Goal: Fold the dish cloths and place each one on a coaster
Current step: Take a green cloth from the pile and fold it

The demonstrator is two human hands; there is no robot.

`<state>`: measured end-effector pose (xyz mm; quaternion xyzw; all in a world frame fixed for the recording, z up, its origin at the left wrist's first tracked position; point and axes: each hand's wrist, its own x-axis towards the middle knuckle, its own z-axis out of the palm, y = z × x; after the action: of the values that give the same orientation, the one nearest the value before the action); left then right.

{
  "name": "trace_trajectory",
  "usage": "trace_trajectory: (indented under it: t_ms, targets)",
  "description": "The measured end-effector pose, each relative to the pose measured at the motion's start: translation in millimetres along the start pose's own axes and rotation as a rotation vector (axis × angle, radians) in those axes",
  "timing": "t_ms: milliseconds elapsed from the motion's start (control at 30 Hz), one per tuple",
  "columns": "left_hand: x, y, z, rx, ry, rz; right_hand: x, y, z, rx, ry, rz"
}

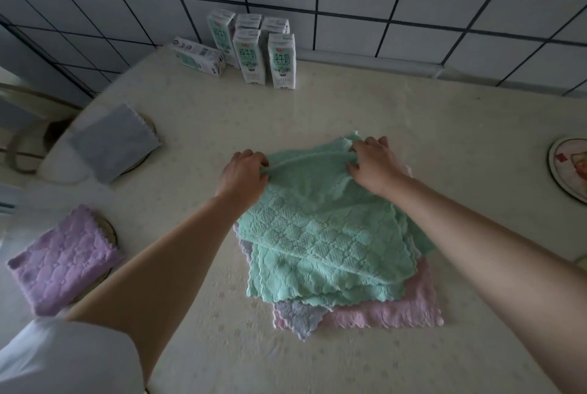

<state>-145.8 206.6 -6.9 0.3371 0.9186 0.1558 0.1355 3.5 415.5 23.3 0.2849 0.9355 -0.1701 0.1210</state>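
Bench [413, 126]: cream surface with a faint flower pattern, set against a wall of white tiles with dark grout.

Milk cartons [254, 53]: six counted at the far edge, left of centre. Five stand upright in a cluster; one lies on its side just left of them. The two nearest upright cartons carry green Chinese characters reading 纯牛奶; the smaller print below is too fine to read.

Green cloth [317, 234]: topmost of a loose pile at the centre of the bench, partly doubled over so that two green layers show with scalloped edges. Whether that is one cloth or two cannot be told.

Pink cloth [397, 311]: one, under the green, showing at the near right.

Lavender-grey cloth [298, 317]: one corner showing at the near edge of the pile.

Grey cloth [111, 142]: one, folded, lying on a round coaster [151, 126] at the far left.

Purple cloth [60, 260]: one, folded, lying on a second round coaster [109, 231] at the near left.

Plate [568, 168]: one, at the right edge, with a red mark and a printed picture; not readable.

Left hand [243, 176]: fingers pinched together on the far left edge of the green cloth.

Right hand [373, 163]: fingers curled closed on the far right edge of the same cloth.

White sleeve [63, 358]: on the left arm, near left corner.
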Motion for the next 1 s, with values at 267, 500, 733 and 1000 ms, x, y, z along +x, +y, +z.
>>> trace_trajectory:
  t_ms: [267,500,733,1000]
  targets:
    - [-30.7,-4.8,-35.7,-0.116,-0.048,-0.010,-43.1,-4.6,-19.8,0.223,0.073,0.007]
    - [-91.1,0.5,-68.0,-0.231,0.051,0.044,-106.4,-13.5,-41.6,0.352,0.136,-0.111]
    - [-151.6,8.4,-95.8,-0.457,0.170,-0.013,-167.7,-40.0,-58.2,0.483,0.268,-0.110]
    - [-191.9,-6.7,-148.0,-0.310,0.408,0.075,-200.8,-84.7,-81.4,0.492,0.402,-0.169]
